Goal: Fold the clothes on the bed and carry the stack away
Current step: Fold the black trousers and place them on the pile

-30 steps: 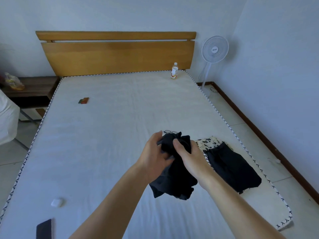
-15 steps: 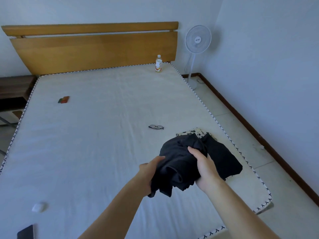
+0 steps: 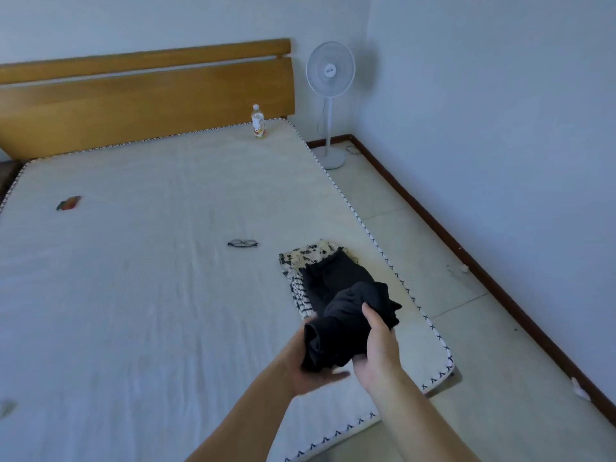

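A bundled black garment (image 3: 346,325) is held between both hands above the bed's right near corner. My left hand (image 3: 310,371) cups it from below and from the left. My right hand (image 3: 378,351) grips its right side, thumb on top. Just beyond it a small stack lies on the white mattress (image 3: 150,278): a folded black piece (image 3: 330,275) on top of a black-and-white patterned cloth (image 3: 306,258). The bundle overlaps the stack's near end and hides it.
Glasses (image 3: 242,243) lie left of the stack. A bottle (image 3: 258,121) stands by the wooden headboard (image 3: 143,98), a small coloured card (image 3: 68,203) lies at the left. A white standing fan (image 3: 330,101) occupies the floor corner beyond the bed's right edge.
Both hands have carried the black bundle down and to the right, toward the stack. The view has swung right, so the phone and white case at the lower left are out of frame.
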